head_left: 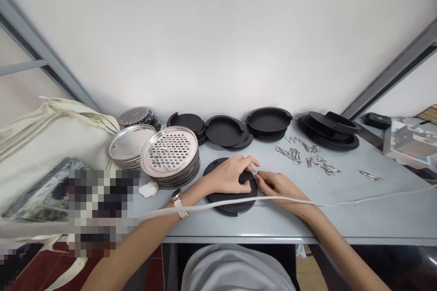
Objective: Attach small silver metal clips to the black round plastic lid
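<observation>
On the table in front of me lies a round black plastic disc (223, 203) with a notched rim. My left hand (232, 174) rests on top of it, thumb and forefinger spread apart near its right edge. At that edge my right hand (273, 183) is closed in a pinch on a small shiny metal clip (253, 174), mostly hidden by the fingers. Similar bent metal clips (321, 164) lie in several loose heaps to the right, with a few apart from them (370, 175).
Stacked perforated metal discs (172, 150) and plain metal discs (128, 143) stand at left. Black round parts (269, 122) are piled along the wall. A white cable (218, 202) crosses in front of the disc and over my left wrist. A cream bag (44, 145) sits far left.
</observation>
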